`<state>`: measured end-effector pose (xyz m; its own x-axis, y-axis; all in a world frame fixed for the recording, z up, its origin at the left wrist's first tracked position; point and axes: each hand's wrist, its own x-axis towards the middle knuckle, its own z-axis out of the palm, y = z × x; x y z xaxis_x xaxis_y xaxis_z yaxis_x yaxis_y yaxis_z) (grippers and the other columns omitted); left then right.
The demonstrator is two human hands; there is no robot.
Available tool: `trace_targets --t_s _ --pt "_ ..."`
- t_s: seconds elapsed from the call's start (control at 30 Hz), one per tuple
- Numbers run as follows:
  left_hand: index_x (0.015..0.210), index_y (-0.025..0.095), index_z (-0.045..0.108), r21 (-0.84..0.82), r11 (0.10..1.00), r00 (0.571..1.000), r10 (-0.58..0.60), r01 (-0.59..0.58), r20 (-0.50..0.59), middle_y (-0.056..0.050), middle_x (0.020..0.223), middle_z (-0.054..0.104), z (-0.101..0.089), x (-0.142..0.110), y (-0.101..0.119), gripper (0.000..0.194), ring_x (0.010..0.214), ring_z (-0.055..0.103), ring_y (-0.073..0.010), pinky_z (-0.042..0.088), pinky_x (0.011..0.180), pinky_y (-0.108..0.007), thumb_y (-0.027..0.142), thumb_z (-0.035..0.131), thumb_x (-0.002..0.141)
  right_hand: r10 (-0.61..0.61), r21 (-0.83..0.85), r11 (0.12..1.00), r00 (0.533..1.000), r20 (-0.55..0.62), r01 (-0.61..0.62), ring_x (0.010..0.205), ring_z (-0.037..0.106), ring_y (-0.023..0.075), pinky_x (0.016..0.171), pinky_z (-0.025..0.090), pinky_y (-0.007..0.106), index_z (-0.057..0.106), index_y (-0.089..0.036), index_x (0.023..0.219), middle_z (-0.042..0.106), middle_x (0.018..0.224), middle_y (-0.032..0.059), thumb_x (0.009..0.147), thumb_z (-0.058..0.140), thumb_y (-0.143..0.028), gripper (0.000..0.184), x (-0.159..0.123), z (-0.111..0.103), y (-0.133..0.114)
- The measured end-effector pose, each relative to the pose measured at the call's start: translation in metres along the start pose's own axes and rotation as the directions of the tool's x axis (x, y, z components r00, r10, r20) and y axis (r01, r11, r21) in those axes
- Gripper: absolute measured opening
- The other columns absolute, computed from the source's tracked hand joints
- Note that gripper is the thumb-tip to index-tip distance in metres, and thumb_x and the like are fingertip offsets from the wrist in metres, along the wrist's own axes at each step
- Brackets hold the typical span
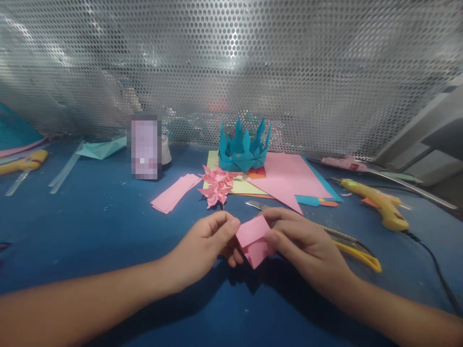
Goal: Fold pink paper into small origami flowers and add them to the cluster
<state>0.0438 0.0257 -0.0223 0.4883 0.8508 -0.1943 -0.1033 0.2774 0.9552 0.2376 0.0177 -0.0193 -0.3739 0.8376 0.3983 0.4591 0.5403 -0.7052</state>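
Note:
A small folded piece of pink paper (pixel 254 237) is held above the blue table between my two hands. My left hand (pixel 213 238) pinches its left edge between thumb and fingers. On the right side, my right hand (pixel 304 241) grips the same paper, its thumb on the near face. Just beyond lie pink folded paper flowers (pixel 217 185) and a stack of pink paper strips (pixel 176 193). A blue-green paper crown (pixel 244 154) stands behind them on coloured paper sheets (pixel 292 176).
A cutter (pixel 356 255) with a yellow handle lies partly under my right hand. Farther right is a yellow glue gun (pixel 379 202) with a black cord. Another glue gun (pixel 27 163) and clear glue sticks (pixel 65 168) lie left. A perforated metal panel (pixel 231 72) closes off the back.

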Motion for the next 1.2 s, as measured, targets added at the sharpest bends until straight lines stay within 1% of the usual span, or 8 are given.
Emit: trace_targets --t_s 0.2,0.37,0.47,0.57,0.77,0.9,1.07,1.2 --pt "0.075 0.014 0.050 0.096 0.995 0.999 0.033 -0.034 0.013 0.002 0.065 0.053 -0.001 0.001 -0.001 0.031 0.056 0.052 -0.0083 0.044 0.058 -0.022 0.043 0.049 0.086 0.057 0.037 0.998 0.994 -0.090 -0.054 0.083 0.061 0.0174 0.069 0.051 0.030 0.035 -0.024 0.072 0.064 0.089 0.0021 0.076 0.060 -0.015 0.027 -0.003 0.008 0.002" --pt "0.078 0.014 0.054 0.191 0.979 0.997 0.059 -0.069 0.058 0.002 0.068 0.052 -0.002 0.000 -0.002 0.031 0.062 0.051 -0.0088 0.042 0.063 -0.022 0.044 0.049 0.086 -0.115 -0.105 0.988 0.993 -0.037 0.111 0.104 0.055 0.0200 0.086 0.046 0.036 0.052 -0.025 0.095 0.060 0.110 0.0046 0.076 0.057 -0.008 0.026 -0.004 0.005 0.000" --pt "0.079 0.015 0.051 0.140 0.985 0.991 0.084 -0.098 0.103 0.002 0.069 0.052 -0.001 -0.003 -0.005 0.034 0.063 0.051 -0.0091 0.042 0.064 -0.023 0.048 0.049 0.085 -0.178 -0.151 0.972 0.984 0.033 0.181 0.083 0.060 0.0165 0.074 0.048 0.030 0.057 -0.024 0.089 0.064 0.088 0.0024 0.078 0.053 -0.007 0.020 -0.004 0.003 -0.002" --pt "0.085 0.018 0.044 0.045 0.994 0.984 0.090 -0.098 0.154 0.002 0.077 0.052 0.001 -0.006 -0.008 0.035 0.067 0.051 -0.0090 0.041 0.063 -0.023 0.045 0.063 0.076 -0.115 -0.147 0.982 0.993 0.011 0.115 0.064 0.058 0.0129 0.058 0.048 0.025 0.056 -0.022 0.088 0.063 0.075 0.0000 0.080 0.052 -0.009 0.016 -0.006 0.004 -0.004" --pt "0.095 0.020 0.039 -0.021 0.995 0.964 0.096 -0.094 0.246 -0.001 0.095 0.052 0.004 -0.010 -0.006 0.042 0.080 0.053 -0.0113 0.041 0.069 -0.025 0.033 0.071 0.072 -0.175 -0.135 0.976 0.985 -0.001 0.173 0.064 0.058 0.0109 0.058 0.048 0.021 0.047 -0.024 0.102 0.061 0.079 -0.0018 0.078 0.054 -0.008 0.030 -0.013 0.010 -0.007" --pt "0.095 0.020 0.040 0.017 0.994 0.972 0.098 -0.104 0.213 0.000 0.090 0.052 0.007 -0.011 -0.006 0.026 0.077 0.051 -0.0101 0.040 0.069 -0.024 0.017 0.060 0.078 -0.206 -0.149 0.967 0.978 0.034 0.208 0.060 0.054 0.0107 0.056 0.045 0.021 0.046 -0.026 0.101 0.057 0.074 -0.0033 0.079 0.051 -0.006 0.029 -0.015 0.011 -0.006" --pt "0.100 0.023 0.038 -0.001 0.991 0.989 0.130 -0.131 0.073 0.003 0.086 0.050 0.007 -0.006 -0.011 0.037 0.068 0.046 -0.0074 0.035 0.059 -0.021 0.003 0.054 0.073 -0.063 -0.041 0.997 0.994 -0.094 0.059 0.070 0.057 0.0125 0.065 0.050 0.022 0.043 -0.026 0.109 0.055 0.081 -0.0007 0.079 0.048 -0.005 0.037 -0.014 0.011 -0.002" --pt "0.094 0.020 0.045 0.053 0.980 0.980 0.187 -0.191 0.070 0.003 0.084 0.049 0.004 -0.001 -0.016 0.028 0.073 0.047 -0.0088 0.036 0.064 -0.022 0.004 0.053 0.074 0.039 0.080 0.996 0.982 -0.185 -0.024 0.075 0.057 0.0128 0.066 0.051 0.022 0.044 -0.027 0.108 0.053 0.087 0.0005 0.083 0.051 -0.011 0.030 -0.012 0.010 0.000"
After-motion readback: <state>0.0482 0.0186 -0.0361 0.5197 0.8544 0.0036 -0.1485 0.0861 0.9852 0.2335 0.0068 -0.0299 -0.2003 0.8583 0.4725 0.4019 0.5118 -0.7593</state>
